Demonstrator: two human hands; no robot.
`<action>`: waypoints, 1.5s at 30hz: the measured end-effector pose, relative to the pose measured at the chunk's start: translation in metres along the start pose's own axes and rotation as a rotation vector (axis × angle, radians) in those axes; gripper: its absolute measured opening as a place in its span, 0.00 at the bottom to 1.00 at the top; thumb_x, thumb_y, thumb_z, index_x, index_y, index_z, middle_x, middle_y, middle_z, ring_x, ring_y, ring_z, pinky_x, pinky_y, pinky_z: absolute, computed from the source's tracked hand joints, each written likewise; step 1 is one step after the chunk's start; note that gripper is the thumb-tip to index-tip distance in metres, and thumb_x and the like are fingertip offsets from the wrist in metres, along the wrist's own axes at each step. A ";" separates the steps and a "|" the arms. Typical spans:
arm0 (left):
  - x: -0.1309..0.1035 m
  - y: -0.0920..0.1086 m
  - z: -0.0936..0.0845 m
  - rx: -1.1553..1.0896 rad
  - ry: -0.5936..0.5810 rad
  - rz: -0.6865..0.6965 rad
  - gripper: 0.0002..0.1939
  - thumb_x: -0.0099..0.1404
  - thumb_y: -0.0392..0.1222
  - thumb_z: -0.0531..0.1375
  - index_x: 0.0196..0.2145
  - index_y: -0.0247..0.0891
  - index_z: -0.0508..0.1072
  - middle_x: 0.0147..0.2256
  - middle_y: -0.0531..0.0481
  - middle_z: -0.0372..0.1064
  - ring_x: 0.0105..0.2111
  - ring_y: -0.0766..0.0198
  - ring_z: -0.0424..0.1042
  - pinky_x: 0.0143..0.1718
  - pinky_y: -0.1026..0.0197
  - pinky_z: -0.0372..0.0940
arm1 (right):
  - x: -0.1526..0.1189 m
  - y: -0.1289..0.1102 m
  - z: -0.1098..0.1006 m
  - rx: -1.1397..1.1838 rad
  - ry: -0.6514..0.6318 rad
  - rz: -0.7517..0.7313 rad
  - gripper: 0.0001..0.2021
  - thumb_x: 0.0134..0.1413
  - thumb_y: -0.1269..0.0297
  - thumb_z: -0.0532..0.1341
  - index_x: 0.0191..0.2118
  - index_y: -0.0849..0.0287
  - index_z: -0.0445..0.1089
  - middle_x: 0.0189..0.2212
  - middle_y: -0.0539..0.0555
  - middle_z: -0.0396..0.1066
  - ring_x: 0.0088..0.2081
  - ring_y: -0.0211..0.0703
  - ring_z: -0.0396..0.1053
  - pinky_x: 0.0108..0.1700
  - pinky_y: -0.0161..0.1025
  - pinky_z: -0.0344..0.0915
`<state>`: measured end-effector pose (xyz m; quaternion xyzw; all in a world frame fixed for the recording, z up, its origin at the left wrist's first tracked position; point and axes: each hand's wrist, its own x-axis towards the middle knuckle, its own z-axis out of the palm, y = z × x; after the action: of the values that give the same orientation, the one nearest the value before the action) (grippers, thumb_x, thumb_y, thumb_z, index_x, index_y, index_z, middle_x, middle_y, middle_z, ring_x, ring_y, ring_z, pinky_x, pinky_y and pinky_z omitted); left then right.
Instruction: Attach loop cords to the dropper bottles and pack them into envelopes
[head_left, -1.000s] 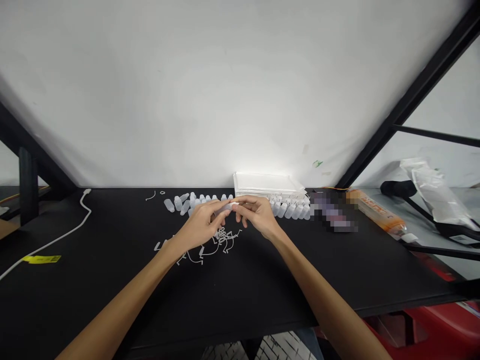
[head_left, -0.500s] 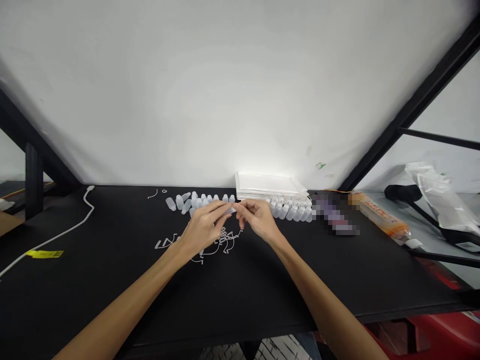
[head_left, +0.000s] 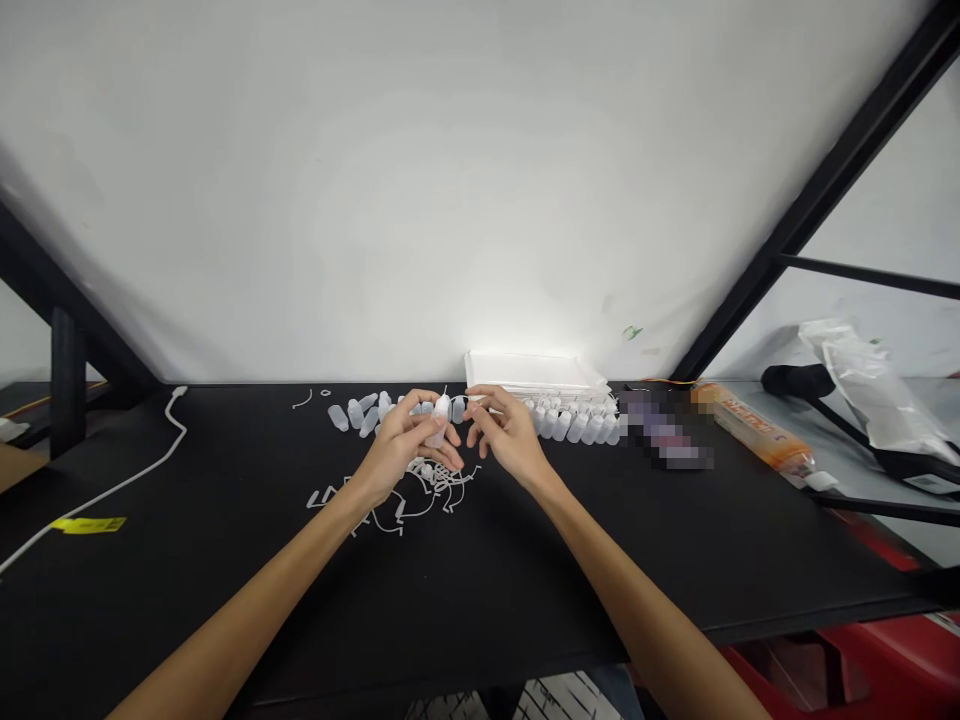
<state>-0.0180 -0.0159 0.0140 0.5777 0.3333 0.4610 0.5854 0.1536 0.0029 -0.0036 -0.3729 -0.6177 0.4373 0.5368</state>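
Observation:
My left hand (head_left: 407, 437) grips a small translucent squeeze bottle (head_left: 437, 422), upright with its thin tip pointing up. Close to its right, the thumb and index finger of my right hand (head_left: 504, 432) are pinched on a thin white strip (head_left: 458, 399) that reaches toward the bottle's neck. Whether the strip is joined to the bottle I cannot tell. Beneath the hands lies a loose tangle of thin white curved strips (head_left: 401, 508) on the black table. Small bottles (head_left: 355, 413) stand and lie behind my left hand, and more bottles (head_left: 577, 428) are lined up right of my right hand.
A flat white stack (head_left: 532, 370) lies against the wall. On the left runs a white cable (head_left: 142, 458) with a yellow tag (head_left: 90, 525). An orange-labelled packet (head_left: 754, 430) and a blurred purple item (head_left: 664, 425) are on the right. Black frame bars (head_left: 742, 250) flank the table.
My hands have moved slightly apart. The bottle, mostly hidden by the fingers before, now shows upright in my left hand, and the white strip shows at my right fingertips.

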 end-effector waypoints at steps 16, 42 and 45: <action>-0.001 0.000 0.003 0.088 0.009 0.026 0.11 0.64 0.48 0.59 0.34 0.37 0.68 0.23 0.56 0.57 0.17 0.75 0.49 0.17 0.68 0.41 | -0.003 -0.025 -0.004 0.264 -0.030 0.038 0.11 0.43 0.57 0.70 0.28 0.60 0.75 0.19 0.50 0.70 0.19 0.36 0.67 0.18 0.34 0.63; -0.006 0.000 0.004 0.148 -0.029 0.176 0.11 0.66 0.45 0.58 0.33 0.34 0.71 0.22 0.55 0.61 0.19 0.74 0.53 0.19 0.68 0.47 | -0.004 -0.023 -0.004 0.347 -0.212 0.058 0.08 0.50 0.61 0.67 0.34 0.60 0.77 0.27 0.54 0.72 0.28 0.39 0.71 0.20 0.32 0.67; -0.006 0.001 0.003 0.153 -0.027 0.185 0.10 0.66 0.44 0.58 0.33 0.34 0.71 0.22 0.55 0.62 0.19 0.74 0.54 0.19 0.68 0.48 | -0.005 -0.023 -0.004 0.360 -0.219 0.049 0.08 0.51 0.62 0.67 0.35 0.60 0.77 0.27 0.54 0.72 0.28 0.39 0.71 0.21 0.32 0.67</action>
<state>-0.0171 -0.0225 0.0141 0.6552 0.3050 0.4783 0.4989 0.1581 -0.0088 0.0166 -0.2361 -0.5751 0.5915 0.5135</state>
